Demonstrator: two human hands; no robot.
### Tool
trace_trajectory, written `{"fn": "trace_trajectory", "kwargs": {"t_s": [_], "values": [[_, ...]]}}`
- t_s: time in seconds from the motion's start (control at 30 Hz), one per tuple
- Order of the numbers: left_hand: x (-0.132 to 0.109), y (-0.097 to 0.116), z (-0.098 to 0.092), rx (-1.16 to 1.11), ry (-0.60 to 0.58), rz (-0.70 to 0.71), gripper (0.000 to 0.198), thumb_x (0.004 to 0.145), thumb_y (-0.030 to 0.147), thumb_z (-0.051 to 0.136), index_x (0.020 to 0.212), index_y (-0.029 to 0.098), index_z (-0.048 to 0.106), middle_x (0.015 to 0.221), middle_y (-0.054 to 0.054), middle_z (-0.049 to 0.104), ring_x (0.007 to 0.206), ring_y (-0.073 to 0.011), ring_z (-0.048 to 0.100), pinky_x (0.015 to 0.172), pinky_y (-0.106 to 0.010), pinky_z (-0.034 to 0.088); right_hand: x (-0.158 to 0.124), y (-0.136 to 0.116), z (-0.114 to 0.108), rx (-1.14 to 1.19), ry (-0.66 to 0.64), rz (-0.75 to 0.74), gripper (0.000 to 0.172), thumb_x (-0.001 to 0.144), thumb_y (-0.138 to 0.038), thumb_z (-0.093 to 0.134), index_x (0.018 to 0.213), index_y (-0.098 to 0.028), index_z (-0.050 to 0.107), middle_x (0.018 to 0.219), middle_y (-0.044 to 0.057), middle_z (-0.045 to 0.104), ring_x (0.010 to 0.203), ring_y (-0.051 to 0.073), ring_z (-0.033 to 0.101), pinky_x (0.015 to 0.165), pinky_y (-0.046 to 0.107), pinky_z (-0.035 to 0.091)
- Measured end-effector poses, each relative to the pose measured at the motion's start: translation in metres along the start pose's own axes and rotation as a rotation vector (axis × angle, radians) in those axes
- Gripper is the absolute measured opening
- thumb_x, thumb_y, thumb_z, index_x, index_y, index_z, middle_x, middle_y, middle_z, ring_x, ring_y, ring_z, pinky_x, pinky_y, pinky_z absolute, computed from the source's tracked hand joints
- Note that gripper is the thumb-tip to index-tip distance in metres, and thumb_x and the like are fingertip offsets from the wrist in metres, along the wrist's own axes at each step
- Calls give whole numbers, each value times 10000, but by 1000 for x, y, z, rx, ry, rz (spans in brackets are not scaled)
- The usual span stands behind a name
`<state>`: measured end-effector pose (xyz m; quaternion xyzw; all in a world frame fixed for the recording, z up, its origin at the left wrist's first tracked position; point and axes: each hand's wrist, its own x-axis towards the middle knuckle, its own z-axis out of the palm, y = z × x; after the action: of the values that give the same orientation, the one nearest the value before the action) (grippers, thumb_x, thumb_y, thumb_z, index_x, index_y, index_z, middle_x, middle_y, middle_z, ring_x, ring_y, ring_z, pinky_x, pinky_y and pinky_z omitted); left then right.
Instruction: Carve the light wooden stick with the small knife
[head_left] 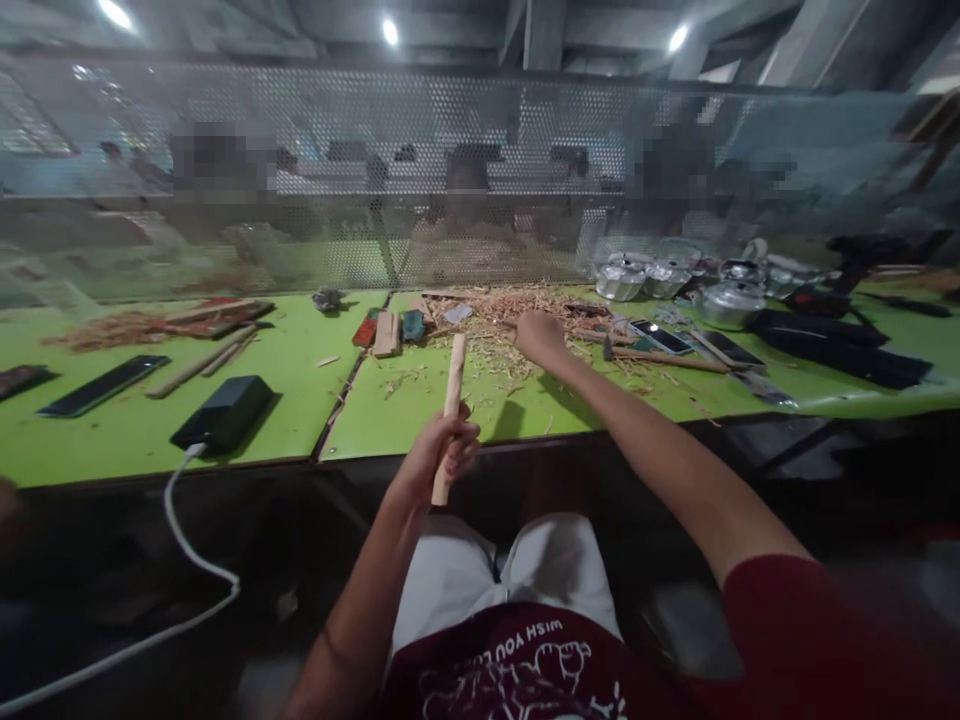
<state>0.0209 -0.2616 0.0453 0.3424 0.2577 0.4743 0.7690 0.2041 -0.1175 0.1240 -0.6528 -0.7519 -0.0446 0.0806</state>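
Note:
My left hand is wrapped round a pale wooden stick, held upright with a slight tilt in front of the table edge. The stick's lower end shows beneath the fist. Over at the wood shavings, my right hand reaches down with its fingers curled closed. A thin dark tip shows beside those fingers, too small to name. Left of the shavings stand a small wood block, a red block and a dark teal block. A hammer lies right of my right hand.
The green table has a seam at left. A black power bank with a white cable and a phone lie left. Several foil bowls stand at back right, near another phone. A mesh screen runs behind.

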Motion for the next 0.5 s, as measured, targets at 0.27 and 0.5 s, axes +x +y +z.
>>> {"fn": "trace_trajectory", "kwargs": {"t_s": [0.27,0.5], "values": [[3,-11,14,120,81,51,394,672,261,698,767,268,316,418,133,377,296,-63,285,273,-166,209,-78,-46,12,-83,-28,-219,371,1020,-237,492,1120,-107,824,1016,213,781,1008,295,735,850,330,533],[0,-28,33,330,170,1,381,635,309,670,826,269,343,440,139,415,292,-70,330,304,-174,223,-21,-16,22,27,49,11,333,992,-33,485,1143,81,759,1070,289,748,1034,208,703,856,237,457]]}}
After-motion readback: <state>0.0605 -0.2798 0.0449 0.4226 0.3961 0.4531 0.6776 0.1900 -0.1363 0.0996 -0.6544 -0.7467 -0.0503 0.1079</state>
